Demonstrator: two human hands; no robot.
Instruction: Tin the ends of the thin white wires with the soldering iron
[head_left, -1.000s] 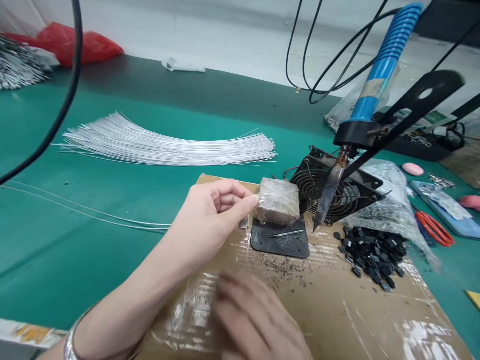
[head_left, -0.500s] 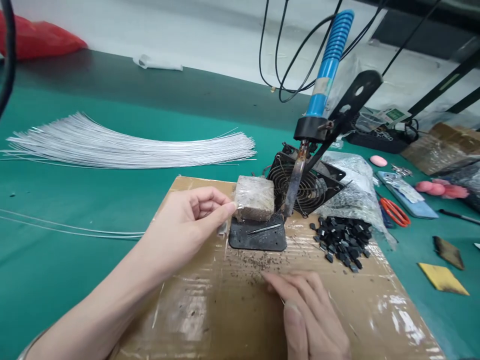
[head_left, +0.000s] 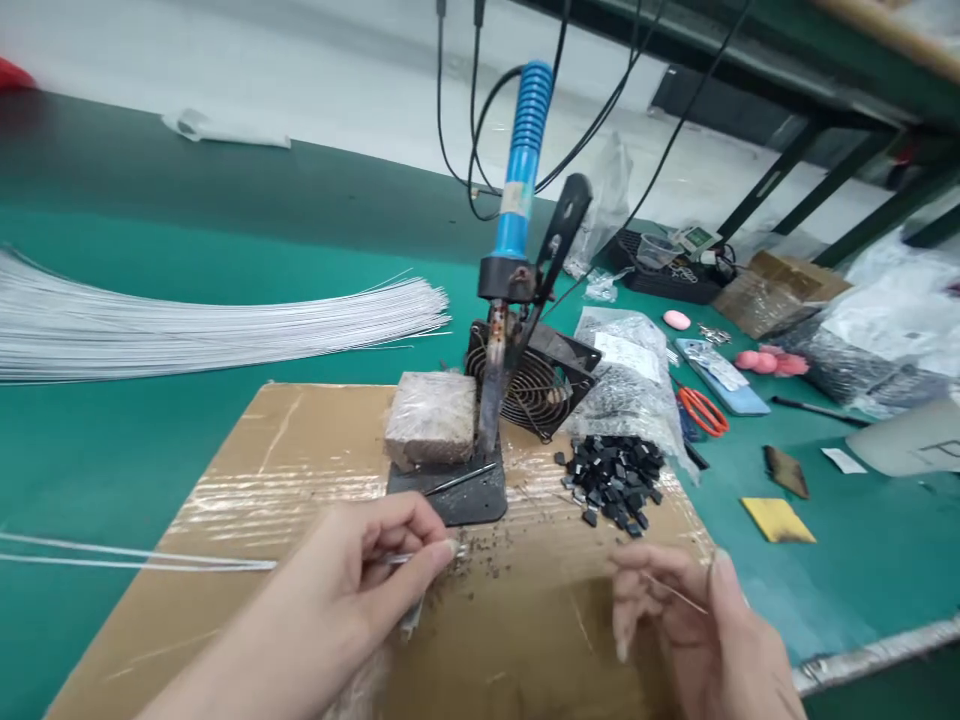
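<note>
My left hand [head_left: 382, 580] is pinched around a pair of thin white wires [head_left: 187, 563], which trail off to the left; their tips show at my thumb and forefinger, just in front of the black base plate [head_left: 480, 500]. Over to the right, my right hand [head_left: 690, 610] has curled fingers with a fine wire-like strand [head_left: 679, 597] lying across them. Above the plate a blue-handled soldering iron [head_left: 517, 190] is clamped upright, its rusty shaft pointing down. A plastic-wrapped block [head_left: 431, 415] and a thin metal rod [head_left: 461, 480] rest on the plate.
Small black pieces [head_left: 615, 480] lie heaped on the cardboard [head_left: 315, 430] near a fan [head_left: 536, 385]. A bundle of white wires [head_left: 225, 335] is at left. Orange-handled scissors [head_left: 703, 410], a yellow sponge [head_left: 778, 520] and a plastic bag [head_left: 630, 370] lie at right.
The view has swung right. My left hand with the white wires has come down from beside the wrapped block. My right hand has moved right, away from the crumbs, and turned its fingers up.
</note>
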